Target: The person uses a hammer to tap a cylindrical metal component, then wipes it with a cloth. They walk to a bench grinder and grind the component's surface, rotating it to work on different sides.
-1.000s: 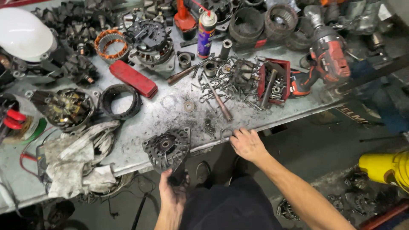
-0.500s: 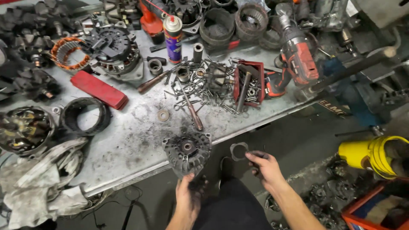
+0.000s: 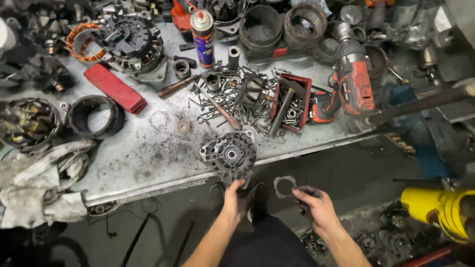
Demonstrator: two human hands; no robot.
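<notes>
Black alternator housing (image 3: 228, 157) in left hand (image 3: 236, 199)

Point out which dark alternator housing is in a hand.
The black finned housing at the bench's front edge, gripped by the left hand; the other housing sits untouched at the back.

Tabletop (image 3: 148, 148): grey metal, grimy, streaked with dark dust, front edge running slantwise. Lying on it:

- red flat bar (image 3: 115, 88) at left-centre, just beside a black ring (image 3: 95, 116)
- small washer (image 3: 183, 127) alone on a bare patch
- spray can (image 3: 203, 30) upright near the back
- heap of loose bolts and screws (image 3: 232, 96) at centre, a wooden-handled tool (image 3: 223, 113) among them
- red tray (image 3: 292, 103) of hardware right of the heap
- red power drill (image 3: 352, 84) lying beside the tray
- dirty rags (image 3: 42, 183) draped over the left front corner
- copper-wound stator (image 3: 81, 42) at back left
</notes>
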